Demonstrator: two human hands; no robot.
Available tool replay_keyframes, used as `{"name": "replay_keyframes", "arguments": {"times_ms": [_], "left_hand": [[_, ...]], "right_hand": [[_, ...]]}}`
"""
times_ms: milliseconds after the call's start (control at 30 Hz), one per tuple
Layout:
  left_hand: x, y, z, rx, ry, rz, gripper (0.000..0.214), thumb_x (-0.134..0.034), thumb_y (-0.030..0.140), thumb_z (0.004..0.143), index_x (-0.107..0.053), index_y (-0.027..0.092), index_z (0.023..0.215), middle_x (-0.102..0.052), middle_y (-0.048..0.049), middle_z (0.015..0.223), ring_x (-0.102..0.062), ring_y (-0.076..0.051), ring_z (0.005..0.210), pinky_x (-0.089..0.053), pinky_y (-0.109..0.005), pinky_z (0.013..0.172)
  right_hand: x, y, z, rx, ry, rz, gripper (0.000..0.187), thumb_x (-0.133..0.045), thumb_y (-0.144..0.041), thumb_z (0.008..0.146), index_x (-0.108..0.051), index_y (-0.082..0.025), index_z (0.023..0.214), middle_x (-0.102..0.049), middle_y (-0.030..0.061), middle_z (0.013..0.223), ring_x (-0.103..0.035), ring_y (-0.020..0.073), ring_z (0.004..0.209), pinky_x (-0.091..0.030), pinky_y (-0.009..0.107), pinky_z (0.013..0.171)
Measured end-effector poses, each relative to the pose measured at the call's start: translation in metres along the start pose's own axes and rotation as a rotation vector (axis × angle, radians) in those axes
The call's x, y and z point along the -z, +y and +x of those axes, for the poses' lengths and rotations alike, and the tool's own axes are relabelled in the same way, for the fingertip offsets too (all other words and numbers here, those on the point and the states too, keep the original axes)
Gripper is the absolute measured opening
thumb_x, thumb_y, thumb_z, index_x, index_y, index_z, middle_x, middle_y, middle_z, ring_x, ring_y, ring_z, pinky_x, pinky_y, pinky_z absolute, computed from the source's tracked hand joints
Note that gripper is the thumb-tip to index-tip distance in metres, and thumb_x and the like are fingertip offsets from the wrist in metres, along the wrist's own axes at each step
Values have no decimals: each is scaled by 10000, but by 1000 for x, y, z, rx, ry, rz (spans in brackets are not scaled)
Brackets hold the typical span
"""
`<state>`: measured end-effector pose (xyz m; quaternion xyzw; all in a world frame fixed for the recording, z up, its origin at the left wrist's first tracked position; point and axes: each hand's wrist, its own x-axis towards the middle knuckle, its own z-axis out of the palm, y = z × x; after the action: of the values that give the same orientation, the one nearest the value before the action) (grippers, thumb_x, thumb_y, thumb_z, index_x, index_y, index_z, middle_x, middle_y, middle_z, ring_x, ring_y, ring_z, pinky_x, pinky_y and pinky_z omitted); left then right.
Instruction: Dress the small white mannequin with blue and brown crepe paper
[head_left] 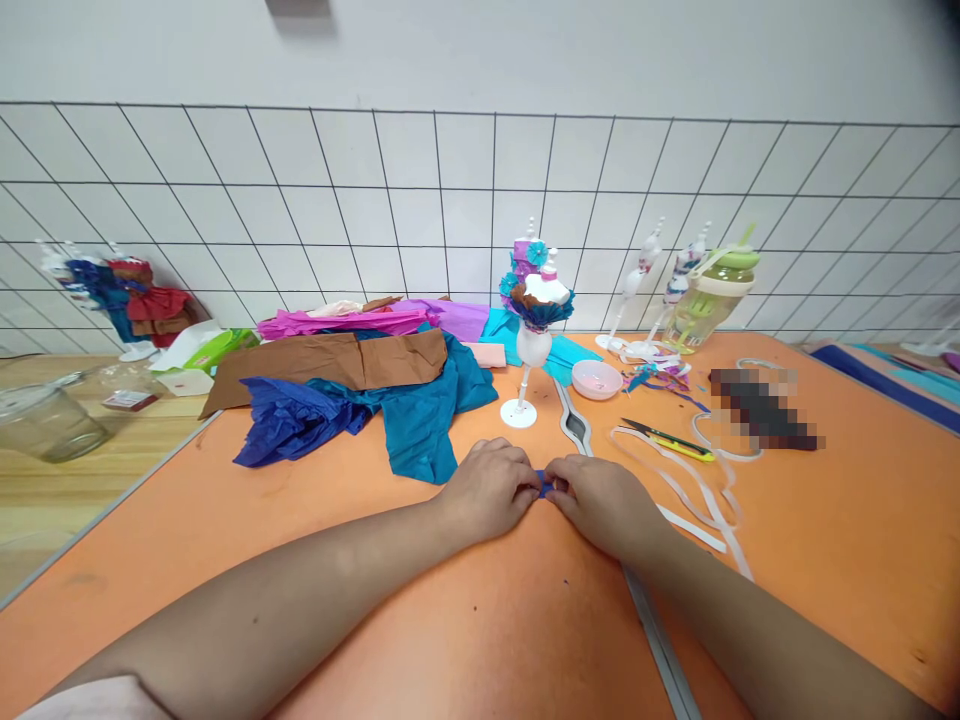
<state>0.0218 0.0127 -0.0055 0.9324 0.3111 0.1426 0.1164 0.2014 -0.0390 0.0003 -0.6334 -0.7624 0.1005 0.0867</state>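
Between my two hands, low over the orange table, is a small piece of dark blue crepe paper (pixel 543 484). My left hand (pixel 495 480) pinches its left end with thumb and fingers. At its right end my right hand (pixel 596 495) pinches too, fingers curled in. Most of the piece is hidden by the fingertips. Just beyond the hands stands a small white doll form (pixel 534 345) on a round stand, with brown and dark blue paper ruffles round its upper part.
Crumpled blue (pixel 292 420), teal (pixel 424 430) and brown paper (pixel 337 362) lies at left. Right of the hands are yellow-handled snips (pixel 667 440), white ribbon (pixel 712 505) and a small bowl (pixel 597 379). A green-lidded bottle (pixel 709 300) and more doll forms (pixel 634 280) stand behind.
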Motion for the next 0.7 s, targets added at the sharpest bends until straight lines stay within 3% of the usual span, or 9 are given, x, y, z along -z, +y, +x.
{"name": "replay_keyframes", "arguments": {"times_ms": [133,300,500,700], "left_hand": [[2,2,0,1,-17,-2,163,-571,273,878,-734,262,890,-696,-5,860,-568,-192,898,-378,-342,791],[3,6,-1,5,-14,17,209,-666,437,817,-710,250,899,-686,-14,842,-564,-213,909,-369,-352,782],[2,6,0,-74,-7,162,176,-549,296,898,-717,247,915,-689,-23,870,-557,-204,908,-360,-362,769],[-1,6,1,-63,-6,151,196,-519,280,895,-699,205,870,-666,-46,833,-566,-206,876,-386,-348,744]], "right_hand": [[-1,2,0,-22,-13,41,133,-530,-240,869,-661,-230,847,-667,-5,827,-571,148,763,-267,259,588],[1,0,0,-47,-33,28,146,-514,-214,870,-647,-219,811,-656,-3,827,-559,142,750,-259,258,584],[5,-3,-2,-39,-62,3,191,-511,-226,895,-676,-228,799,-654,-5,828,-571,135,759,-264,259,581],[10,-6,-6,-9,-43,-83,224,-519,-322,904,-706,-252,801,-665,1,810,-591,149,738,-233,273,552]]}}
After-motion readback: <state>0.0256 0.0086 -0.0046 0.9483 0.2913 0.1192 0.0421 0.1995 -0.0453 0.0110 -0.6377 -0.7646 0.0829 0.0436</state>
